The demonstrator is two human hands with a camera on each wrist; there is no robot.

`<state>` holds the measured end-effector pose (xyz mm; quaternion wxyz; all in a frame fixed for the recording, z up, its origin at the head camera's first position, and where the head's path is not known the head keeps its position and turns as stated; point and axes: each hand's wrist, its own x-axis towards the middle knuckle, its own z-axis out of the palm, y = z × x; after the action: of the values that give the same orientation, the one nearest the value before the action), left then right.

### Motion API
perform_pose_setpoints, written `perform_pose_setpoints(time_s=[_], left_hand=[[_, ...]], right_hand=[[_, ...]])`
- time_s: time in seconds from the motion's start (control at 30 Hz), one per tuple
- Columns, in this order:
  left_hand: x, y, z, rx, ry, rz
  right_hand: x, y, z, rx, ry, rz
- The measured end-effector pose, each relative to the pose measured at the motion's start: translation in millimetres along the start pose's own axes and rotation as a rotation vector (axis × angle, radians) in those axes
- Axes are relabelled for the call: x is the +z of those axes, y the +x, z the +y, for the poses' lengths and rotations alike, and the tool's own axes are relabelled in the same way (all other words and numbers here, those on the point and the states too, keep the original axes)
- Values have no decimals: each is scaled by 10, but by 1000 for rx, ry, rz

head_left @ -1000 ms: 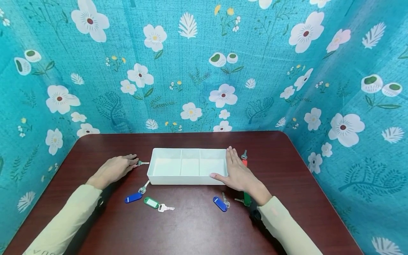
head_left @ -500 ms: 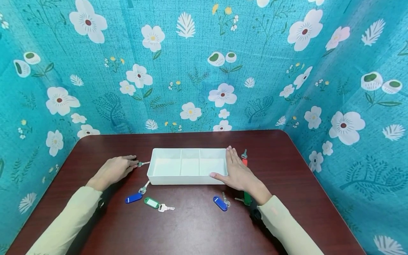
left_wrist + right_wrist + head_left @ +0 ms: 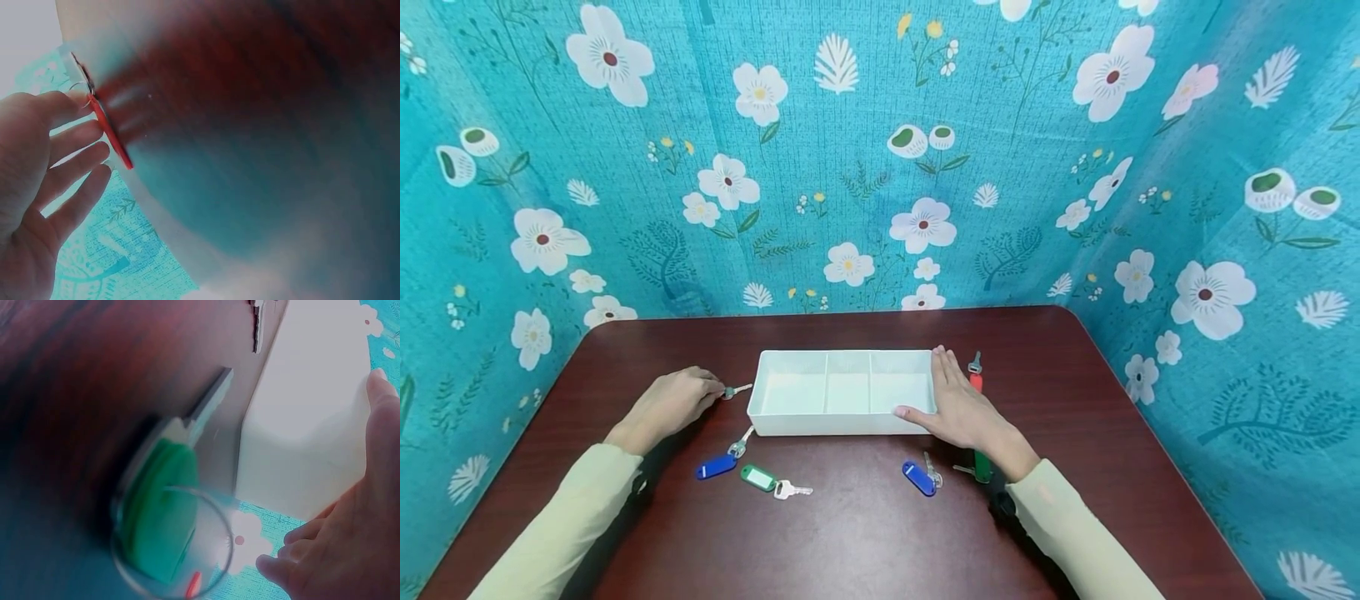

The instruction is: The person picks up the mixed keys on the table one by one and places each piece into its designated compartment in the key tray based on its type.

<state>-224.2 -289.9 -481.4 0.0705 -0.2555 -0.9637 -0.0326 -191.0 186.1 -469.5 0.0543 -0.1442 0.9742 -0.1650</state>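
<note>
My left hand (image 3: 673, 404) is low over the table left of the white three-compartment box (image 3: 842, 425). In the left wrist view its bent fingers and thumb are at a red key tag (image 3: 112, 134) and its ring, on the tabletop. The tag's key (image 3: 739, 390) sticks out from the fingertips toward the box, while the tag is hidden under the hand in the head view. At the box's right end, my right hand (image 3: 966, 412) rests with its fingers straight along the side and its thumb over the front rim.
A blue-tagged key (image 3: 716, 466) and a green-tagged key (image 3: 759, 477) lie front left of the box. To the right are another blue tag (image 3: 919, 479), a green tag (image 3: 982, 467) and a red tag (image 3: 976, 382). A floral curtain (image 3: 850, 167) hangs behind the table.
My left fingers have bent inward at the red-tagged key, and the key's tip has tilted up slightly. The right hand and the box have stayed in place.
</note>
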Motion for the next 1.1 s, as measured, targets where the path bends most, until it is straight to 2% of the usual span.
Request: perform_pose_setpoints(time_s=[0.17, 0.47, 0.77, 1.1], left_hand=[[7, 0, -9, 15, 13, 25], [-66, 42, 6, 40, 52, 85], [-132, 52, 80, -2, 96, 63], [-176, 41, 94, 5, 93, 77]], right_hand=[[15, -3, 7, -2, 12, -2], [11, 10, 6, 4, 16, 0], [12, 14, 15, 7, 20, -2], [15, 10, 14, 9, 26, -6]])
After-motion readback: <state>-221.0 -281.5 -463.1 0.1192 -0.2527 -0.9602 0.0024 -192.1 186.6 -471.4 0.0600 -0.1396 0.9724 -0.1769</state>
